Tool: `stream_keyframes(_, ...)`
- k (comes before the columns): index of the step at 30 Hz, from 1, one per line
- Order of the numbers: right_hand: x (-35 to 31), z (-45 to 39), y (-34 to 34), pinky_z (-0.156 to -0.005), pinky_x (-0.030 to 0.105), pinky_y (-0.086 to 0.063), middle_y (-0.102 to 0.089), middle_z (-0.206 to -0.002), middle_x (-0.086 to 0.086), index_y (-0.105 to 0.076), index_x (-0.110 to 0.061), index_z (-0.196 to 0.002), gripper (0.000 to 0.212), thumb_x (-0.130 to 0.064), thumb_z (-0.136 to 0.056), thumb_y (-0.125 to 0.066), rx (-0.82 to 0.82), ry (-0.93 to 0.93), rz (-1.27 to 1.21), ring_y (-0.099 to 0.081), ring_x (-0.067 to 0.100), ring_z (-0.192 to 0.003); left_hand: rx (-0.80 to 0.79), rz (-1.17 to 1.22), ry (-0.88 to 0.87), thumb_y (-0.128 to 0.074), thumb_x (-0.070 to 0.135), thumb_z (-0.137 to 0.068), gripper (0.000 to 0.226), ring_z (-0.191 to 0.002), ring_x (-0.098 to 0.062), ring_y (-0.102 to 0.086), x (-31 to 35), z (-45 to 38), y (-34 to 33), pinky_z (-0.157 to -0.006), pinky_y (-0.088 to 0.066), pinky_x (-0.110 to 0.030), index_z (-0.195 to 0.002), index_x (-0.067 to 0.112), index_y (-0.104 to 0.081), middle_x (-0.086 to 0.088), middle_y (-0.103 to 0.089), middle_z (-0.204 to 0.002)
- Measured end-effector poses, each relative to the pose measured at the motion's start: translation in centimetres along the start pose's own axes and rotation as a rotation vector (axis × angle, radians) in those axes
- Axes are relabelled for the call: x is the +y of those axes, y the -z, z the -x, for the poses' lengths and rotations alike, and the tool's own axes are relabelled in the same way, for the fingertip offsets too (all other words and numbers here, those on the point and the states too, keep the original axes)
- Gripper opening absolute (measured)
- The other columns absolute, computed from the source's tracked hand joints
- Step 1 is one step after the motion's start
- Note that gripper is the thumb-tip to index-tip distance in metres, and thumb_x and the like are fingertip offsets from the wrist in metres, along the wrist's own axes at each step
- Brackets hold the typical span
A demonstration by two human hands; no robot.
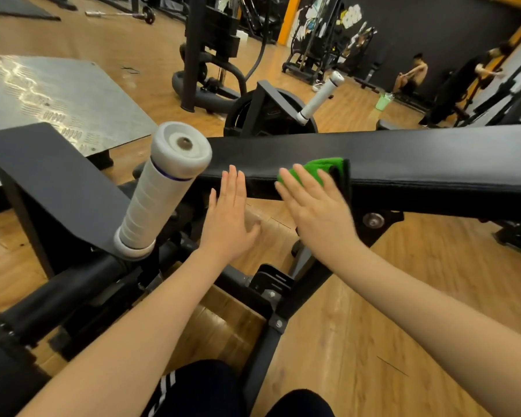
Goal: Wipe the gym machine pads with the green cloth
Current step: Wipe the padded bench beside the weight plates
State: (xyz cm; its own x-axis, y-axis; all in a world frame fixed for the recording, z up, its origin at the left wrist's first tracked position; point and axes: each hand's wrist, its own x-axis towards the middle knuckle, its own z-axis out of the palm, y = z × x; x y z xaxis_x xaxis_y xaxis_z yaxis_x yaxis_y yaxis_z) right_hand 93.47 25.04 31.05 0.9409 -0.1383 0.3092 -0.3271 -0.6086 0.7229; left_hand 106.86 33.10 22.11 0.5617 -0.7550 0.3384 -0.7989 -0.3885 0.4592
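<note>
A long black pad (403, 158) of the gym machine runs across the middle of the view. The green cloth (333, 170) is draped over its near edge. My right hand (316, 206) lies flat on the cloth with straight fingers, pressing it against the pad's front face. My left hand (230, 215) is flat with fingers straight, just left of the cloth, its fingertips at the pad's near edge. A second black pad (57, 182) slopes down at the left.
A white taped handle (160, 191) sticks up close to my left hand; another white handle (321, 96) rises behind the pad. A metal footplate (57, 97) lies at the left. Black frame bars (283, 299) cross the wooden floor below. People (412, 76) and machines stand at the back.
</note>
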Motion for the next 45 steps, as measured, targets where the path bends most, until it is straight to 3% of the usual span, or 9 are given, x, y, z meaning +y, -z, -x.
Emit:
stream_keyframes(3,0.1,-0.6,0.1,-0.111,0.040,-0.026,-0.044,-0.143,0.005,-0.047,-0.016,-0.136,0.052,-0.023,-0.085,-0.054,-0.011,-0.006,0.017,-0.038,0.023,-0.134,0.015,-0.044,0.009,-0.049,0.045,-0.094,0.094,-0.147,-0.024,0.016,0.4,0.2,0.1,-0.119,0.003,-0.041,-0.150,0.004,0.015,-0.014,0.018,-0.160)
stream_keyframes(8,5.1,5.1,0.6,-0.109,0.041,-0.020,-0.051,-0.137,0.007,-0.054,-0.012,-0.131,0.049,-0.003,-0.085,-0.039,0.161,-0.227,-0.076,-0.043,0.026,-0.131,0.052,-0.067,0.004,-0.045,0.049,-0.094,0.094,-0.148,-0.026,0.013,1.8,0.1,0.3,-0.119,0.002,-0.042,-0.150,0.000,0.011,-0.017,0.013,-0.160)
stream_keyframes(16,7.3,8.7,1.3,-0.104,0.045,-0.023,-0.057,-0.131,0.011,-0.057,-0.005,-0.125,0.046,0.008,-0.084,-0.042,0.364,-0.595,-0.056,-0.045,0.031,-0.127,0.096,-0.050,-0.248,-0.045,0.050,-0.092,0.089,-0.149,-0.026,0.006,5.6,0.6,0.7,-0.116,0.003,-0.038,-0.153,0.002,0.000,-0.015,0.002,-0.161)
stream_keyframes(21,2.3,3.6,0.3,-0.108,0.043,-0.017,-0.054,-0.134,0.010,-0.056,-0.007,-0.127,0.046,-0.008,-0.083,-0.043,0.185,-0.302,-0.113,-0.047,0.028,-0.128,0.077,-0.055,-0.262,-0.031,0.055,-0.086,0.091,-0.143,-0.019,0.017,6.2,0.7,0.9,-0.116,0.007,-0.036,-0.152,0.003,0.003,-0.014,0.006,-0.161)
stream_keyframes(25,4.1,4.9,0.6,-0.109,0.041,-0.018,-0.053,-0.136,0.007,-0.055,-0.011,-0.129,0.048,-0.007,-0.085,-0.035,0.169,-0.248,-0.107,-0.045,0.025,-0.130,0.075,-0.058,-0.268,-0.038,0.051,-0.090,0.088,-0.143,-0.018,0.016,6.1,0.6,1.0,-0.115,0.007,-0.036,-0.152,0.003,0.002,-0.013,0.005,-0.161)
stream_keyframes(29,7.3,8.7,1.1,-0.109,0.042,-0.019,-0.051,-0.138,0.006,-0.054,-0.012,-0.130,0.050,0.005,-0.083,-0.049,0.254,-0.398,-0.095,-0.040,0.026,-0.132,0.079,-0.041,-0.269,-0.045,0.047,-0.093,0.086,-0.148,-0.023,0.007,6.1,0.6,1.0,-0.116,0.004,-0.037,-0.153,0.004,0.000,-0.013,0.002,-0.162)
stream_keyframes(35,7.6,9.6,0.3,-0.108,0.043,-0.020,-0.058,-0.130,0.009,-0.059,-0.006,-0.123,0.045,0.009,-0.083,-0.044,0.474,-0.651,-0.073,-0.042,0.028,-0.128,0.076,-0.041,-0.253,-0.037,0.050,-0.092,0.086,-0.149,-0.025,0.008,6.7,0.9,1.1,-0.116,0.005,-0.038,-0.153,0.002,0.001,-0.014,0.004,-0.162)
stream_keyframes(40,4.1,5.5,-0.7,-0.110,0.042,-0.017,-0.056,-0.132,0.009,-0.058,-0.007,-0.125,0.041,-0.003,-0.086,-0.044,0.335,-0.369,-0.113,-0.047,0.028,-0.127,0.091,-0.055,-0.310,-0.035,0.050,-0.090,0.087,-0.146,-0.024,0.009,7.7,0.9,1.3,-0.117,0.003,-0.039,-0.152,0.000,0.000,-0.017,0.002,-0.160)
stream_keyframes(45,8.4,9.1,-0.8,-0.108,0.041,-0.025,-0.054,-0.135,0.004,-0.058,-0.012,-0.127,0.045,0.001,-0.096,-0.028,0.358,-0.241,-0.050,-0.046,0.023,-0.128,0.108,-0.036,-0.283,-0.036,0.045,-0.092,0.082,-0.149,-0.029,0.003,8.7,1.0,1.2,-0.118,0.001,-0.040,-0.152,-0.002,-0.004,-0.019,0.000,-0.160)
